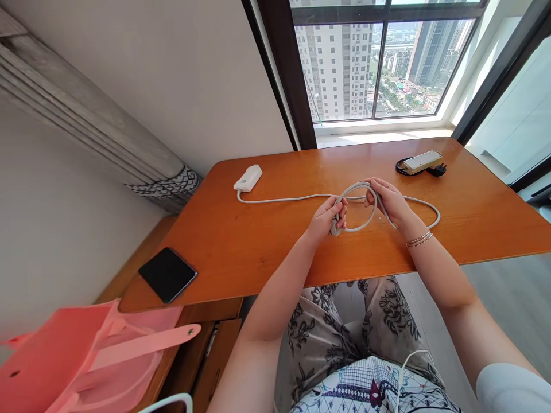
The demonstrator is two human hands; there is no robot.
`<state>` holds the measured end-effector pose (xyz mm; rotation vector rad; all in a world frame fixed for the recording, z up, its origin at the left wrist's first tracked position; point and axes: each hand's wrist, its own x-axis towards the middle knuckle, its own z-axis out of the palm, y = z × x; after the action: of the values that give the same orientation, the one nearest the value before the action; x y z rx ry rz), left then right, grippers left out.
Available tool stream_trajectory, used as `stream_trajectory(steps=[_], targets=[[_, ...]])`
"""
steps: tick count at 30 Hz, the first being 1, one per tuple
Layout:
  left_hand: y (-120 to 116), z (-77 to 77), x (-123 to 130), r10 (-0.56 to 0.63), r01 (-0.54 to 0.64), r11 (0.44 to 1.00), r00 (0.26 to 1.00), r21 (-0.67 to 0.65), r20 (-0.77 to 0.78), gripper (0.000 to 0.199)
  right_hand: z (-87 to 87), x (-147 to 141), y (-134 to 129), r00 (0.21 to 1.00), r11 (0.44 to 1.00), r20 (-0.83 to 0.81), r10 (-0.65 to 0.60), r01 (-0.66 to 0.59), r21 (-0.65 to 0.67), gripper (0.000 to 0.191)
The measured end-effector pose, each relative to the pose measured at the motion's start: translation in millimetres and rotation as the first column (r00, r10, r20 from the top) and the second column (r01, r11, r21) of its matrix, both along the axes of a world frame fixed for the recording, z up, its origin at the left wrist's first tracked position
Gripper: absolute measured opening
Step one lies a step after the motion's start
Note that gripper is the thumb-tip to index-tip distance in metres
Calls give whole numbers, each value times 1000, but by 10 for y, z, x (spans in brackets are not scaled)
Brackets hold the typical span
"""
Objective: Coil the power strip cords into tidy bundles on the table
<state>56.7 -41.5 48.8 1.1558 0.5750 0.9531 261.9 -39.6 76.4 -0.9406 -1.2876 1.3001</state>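
A white power strip (248, 178) lies at the far left of the table, and its white cable (293, 199) runs right across the wood toward my hands. My left hand (329, 218) is closed round the cable near its plug (334, 228), with part of the plug hidden by the fingers. My right hand (385, 198) pinches the cable at the top of a loop held between both hands. Beyond my right wrist, a slack bend of the cable (437, 218) curves over the table.
A second power strip (424, 162) with a black cord and plug sits at the back right of the brown table (258, 252). A dark tablet (167, 275) rests near the left edge. Left of the table is a pink bag (64, 355). A window (383, 69) stands behind.
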Motion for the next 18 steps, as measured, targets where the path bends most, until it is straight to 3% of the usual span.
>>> stream_trajectory(steps=[6,11,14,18], targets=[[-22,96,6,81,-59,986,987,-153,140,26,-135,-47,48,986,985,146,-85,61,162,59],[-28,284,-22,323,-215,908,906,-360,274,25,-218,-48,56,896,949,400,-193,66,309,51],[-22,371,-50,422,-251,856,845,-452,329,26,-189,-61,-9,707,933,656,-265,16,360,50],[5,401,-87,497,-276,822,774,-498,392,31,-92,-104,-118,358,914,861,-362,-47,403,63]])
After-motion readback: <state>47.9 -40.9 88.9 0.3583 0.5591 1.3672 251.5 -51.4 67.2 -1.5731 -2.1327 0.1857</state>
